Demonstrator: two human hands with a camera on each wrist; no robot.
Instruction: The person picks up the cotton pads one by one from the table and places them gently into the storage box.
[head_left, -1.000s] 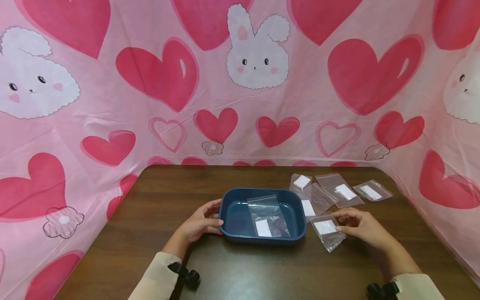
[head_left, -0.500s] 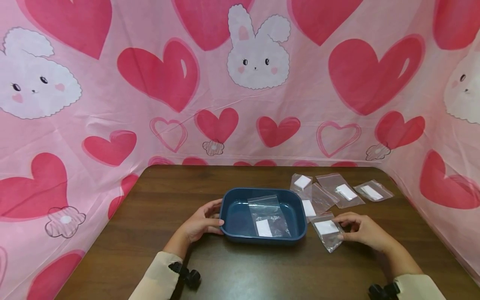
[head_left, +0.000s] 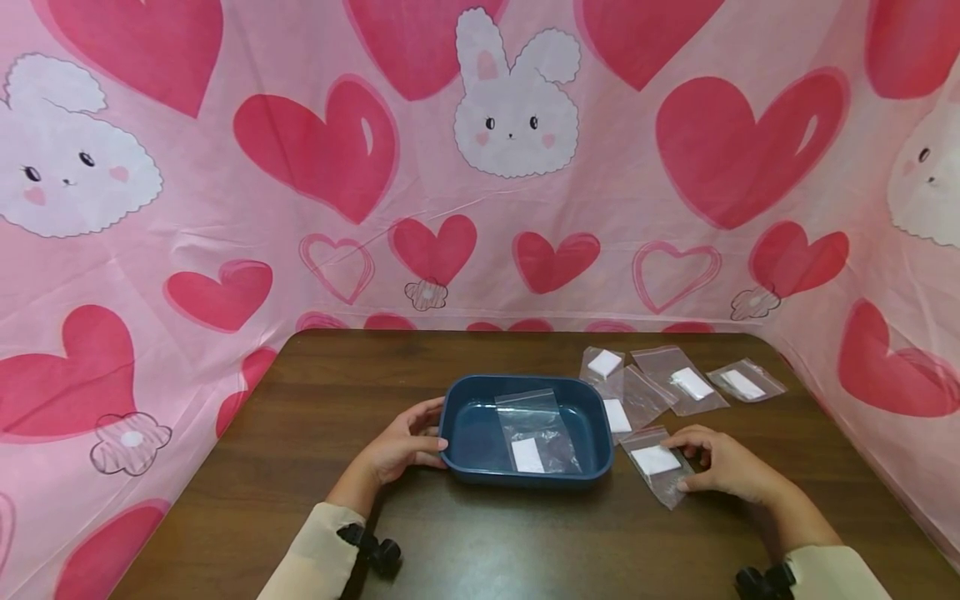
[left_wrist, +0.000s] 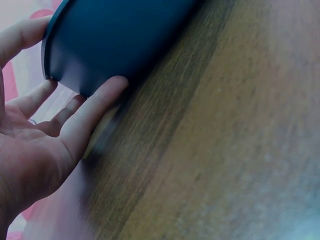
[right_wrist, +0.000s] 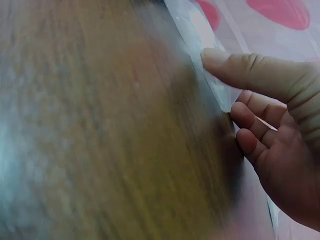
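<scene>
Pink cloth point(head_left: 495, 204), printed with hearts and rabbits, hangs behind and around the brown desk point(head_left: 345, 367), where a person in pale sleeves point(head_left: 311, 554) works. From where I stand, the two hands are well apart. The left hand point(head_left: 401, 446) grips the left end of the blue tray point(head_left: 472, 433), probably to steady it. Inside, towards the right, lies one clear zip bag point(head_left: 536, 429) holding a white insert point(head_left: 527, 456).

The right hand point(head_left: 716, 467) has its thumb and forefinger on the near bag point(head_left: 660, 468), seemingly pinching its right side so the bag can be shifted without crumpling. This near bag lies between tray and right hand, just beside the tray's right end. Beyond it, several other bags point(head_left: 678, 392) spread towards the back right, some overlapping, perhaps put there to suit that hand's reach.
</scene>
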